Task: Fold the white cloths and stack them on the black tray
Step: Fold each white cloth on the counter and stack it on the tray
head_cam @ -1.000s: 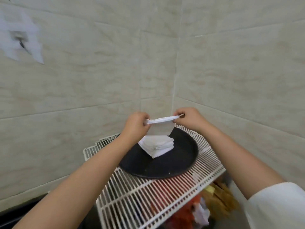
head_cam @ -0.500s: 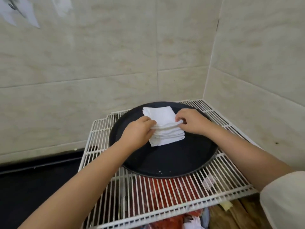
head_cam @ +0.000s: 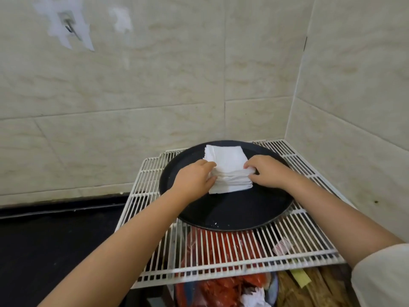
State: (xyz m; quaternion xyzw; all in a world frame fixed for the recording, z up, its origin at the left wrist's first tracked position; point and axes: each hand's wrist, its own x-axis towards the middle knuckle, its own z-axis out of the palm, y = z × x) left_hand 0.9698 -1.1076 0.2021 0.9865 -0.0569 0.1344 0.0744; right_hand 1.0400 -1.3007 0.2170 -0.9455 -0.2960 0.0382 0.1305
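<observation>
So the biggest thing here is the tiled wall (head_cam: pixel 155 85) making a corner behind everything, well beyond the fingertips. Under both hands there's a white wire rack (head_cam: pixel 221 251), and sitting on that is the round black tray (head_cam: pixel 232 211), which spreads out below and toward the camera side of the fingers. Through the rack bars, nearer the camera than the hands, you can see some red stuff (head_cam: pixel 221 247), can't really tell what it is.

The stack of folded white cloths (head_cam: pixel 228 171) sits on the far half of the tray, right between the two hands. The left hand (head_cam: pixel 194 178) has its fingers curled onto the stack's left edge, thumb low and fingertips on the top layer, pinching it. The right hand (head_cam: pixel 265 171) does the same on the right edge, fingers curled in and gripping the upper layers. Most of the top cloth lies just past the fingertips of both hands.
</observation>
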